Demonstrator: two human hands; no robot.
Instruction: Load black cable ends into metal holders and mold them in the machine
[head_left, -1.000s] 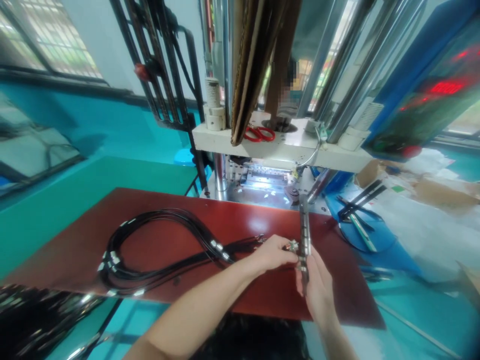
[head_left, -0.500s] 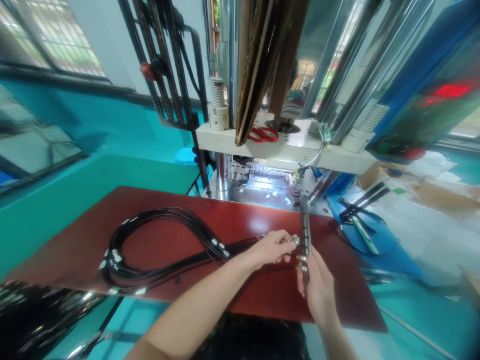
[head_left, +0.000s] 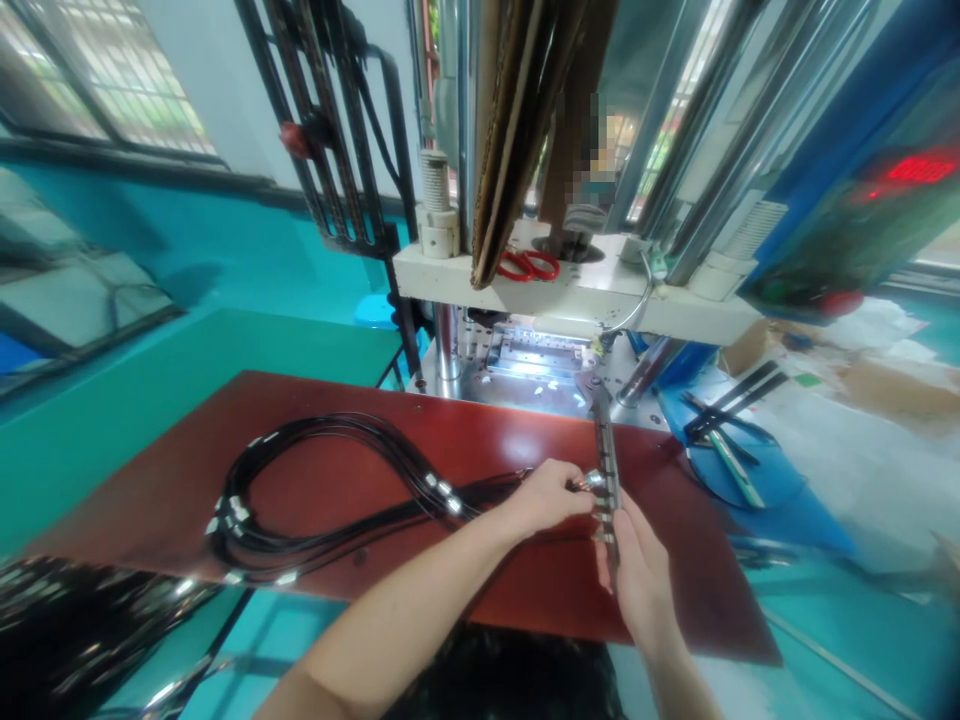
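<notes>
hands: left hand, right hand | red table | teal walls

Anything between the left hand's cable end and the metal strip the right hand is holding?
Nothing visible. The left hand pinches a metal connector right at the metal strip, which the right hand holds upright over the red board. The gap is too small to tell whether they touch.

red display: glowing red digits on the blue machine panel, too blurred to read
other text: no label, brand or sign can be read
</notes>
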